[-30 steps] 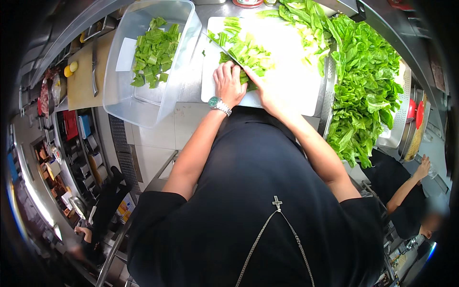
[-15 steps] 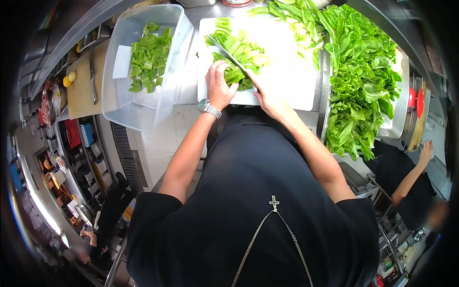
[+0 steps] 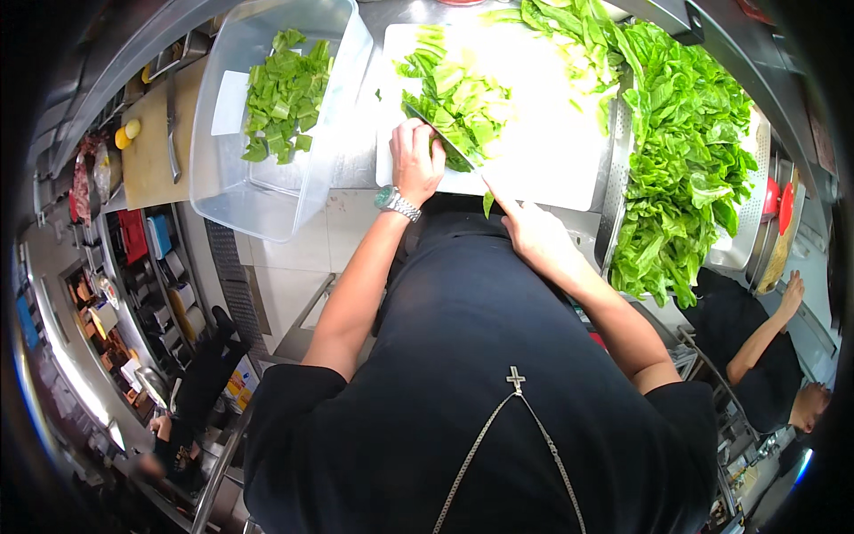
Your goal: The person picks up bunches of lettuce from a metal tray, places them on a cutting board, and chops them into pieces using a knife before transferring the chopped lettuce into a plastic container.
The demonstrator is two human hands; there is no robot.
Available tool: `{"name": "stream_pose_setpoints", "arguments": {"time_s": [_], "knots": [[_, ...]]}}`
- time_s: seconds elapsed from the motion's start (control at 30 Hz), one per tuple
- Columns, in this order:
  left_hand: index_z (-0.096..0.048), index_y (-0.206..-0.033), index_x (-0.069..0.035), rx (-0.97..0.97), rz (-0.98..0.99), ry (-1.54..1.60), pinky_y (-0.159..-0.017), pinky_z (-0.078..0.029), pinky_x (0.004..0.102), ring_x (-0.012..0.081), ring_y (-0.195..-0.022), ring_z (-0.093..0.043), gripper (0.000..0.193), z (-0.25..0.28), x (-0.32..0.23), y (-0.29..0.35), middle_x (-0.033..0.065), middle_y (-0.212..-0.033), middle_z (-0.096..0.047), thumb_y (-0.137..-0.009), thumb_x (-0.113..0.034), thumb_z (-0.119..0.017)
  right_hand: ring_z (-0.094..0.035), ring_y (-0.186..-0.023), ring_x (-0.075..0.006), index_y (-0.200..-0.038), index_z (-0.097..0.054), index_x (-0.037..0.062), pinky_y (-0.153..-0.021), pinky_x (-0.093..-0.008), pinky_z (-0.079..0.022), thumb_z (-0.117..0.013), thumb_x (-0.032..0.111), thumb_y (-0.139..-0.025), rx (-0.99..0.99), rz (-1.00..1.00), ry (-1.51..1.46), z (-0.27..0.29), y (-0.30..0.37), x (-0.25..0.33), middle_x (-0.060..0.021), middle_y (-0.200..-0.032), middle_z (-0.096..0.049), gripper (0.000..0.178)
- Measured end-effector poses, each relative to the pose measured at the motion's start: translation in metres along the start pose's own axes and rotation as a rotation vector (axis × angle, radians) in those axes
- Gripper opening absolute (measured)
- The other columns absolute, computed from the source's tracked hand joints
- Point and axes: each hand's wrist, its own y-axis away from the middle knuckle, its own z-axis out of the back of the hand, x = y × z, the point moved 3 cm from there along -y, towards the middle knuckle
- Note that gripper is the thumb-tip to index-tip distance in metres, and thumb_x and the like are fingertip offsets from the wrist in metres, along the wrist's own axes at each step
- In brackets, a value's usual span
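My right hand (image 3: 541, 238) grips a kitchen knife (image 3: 445, 141) by its handle, index finger stretched along it. The blade slants up and left across the white cutting board (image 3: 547, 182), and a small leaf piece (image 3: 487, 204) hangs by its heel. On the blade's left, my left hand (image 3: 416, 162), with a metal watch (image 3: 397, 203) at the wrist, is closed with curled fingers against leafy green lettuce, mostly hidden under them. Beyond the blade lie chopped lettuce pieces (image 3: 471, 100). Whole lettuce leaves (image 3: 569, 44) spread over the board's far right, partly washed out by glare.
Left of the board, a clear plastic container (image 3: 213, 182) holds cut greens (image 3: 286, 98). A large lettuce pile (image 3: 685, 169) fills a perforated metal tray (image 3: 614, 191) at right. Another knife (image 3: 172, 142) rests on a board at far left. Co-workers (image 3: 752, 343) stand at both lower sides.
My right hand has drawn the knife back toward me and to the right, its blade lower. The left hand stays beside the blade with fingers curled more tightly. The view has shifted slightly.
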Motion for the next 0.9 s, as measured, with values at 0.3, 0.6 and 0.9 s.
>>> {"name": "stream_pose_setpoints", "arguments": {"time_s": [0.3,0.6,0.9], "knots": [[-0.057,-0.1,-0.002,-0.003,-0.059,-0.145,-0.091,-0.042,0.0472,0.0363,-0.102,-0.051,0.017,-0.007,-0.005,-0.003,0.0162,-0.11,-0.057,-0.084,-0.009,-0.059,-0.058,-0.103,-0.0421,-0.147,-0.045,0.012,-0.094,-0.0477,-0.045,-0.062,-0.001,-0.08,-0.532,0.356,-0.011,-0.023,-0.088,0.014,-0.0267,-0.116,-0.06,0.07],[-0.061,-0.104,-0.005,-0.07,-0.052,-0.006,-0.089,-0.042,0.0449,0.0354,-0.101,-0.051,0.022,-0.002,-0.005,0.005,0.015,-0.109,-0.057,-0.083,-0.012,-0.064,-0.06,-0.104,-0.0418,-0.153,-0.038,0.0214,-0.093,-0.0475,-0.046,-0.067,0.01,-0.086,-0.272,0.176,-0.003,-0.009,-0.09,0.013,-0.0268,-0.119,-0.06,0.073],[-0.065,-0.095,-0.008,0.068,-0.149,-0.146,-0.087,-0.044,0.0444,0.0314,-0.102,-0.053,0.022,0.005,0.012,0.015,0.0108,-0.108,-0.056,-0.073,-0.013,-0.067,-0.061,-0.105,-0.035,-0.153,-0.037,0.0224,-0.094,-0.0441,-0.046,-0.068,0.016,-0.09,-0.188,0.174,-0.014,-0.004,-0.086,0.004,-0.0203,-0.116,-0.064,0.071]]}}
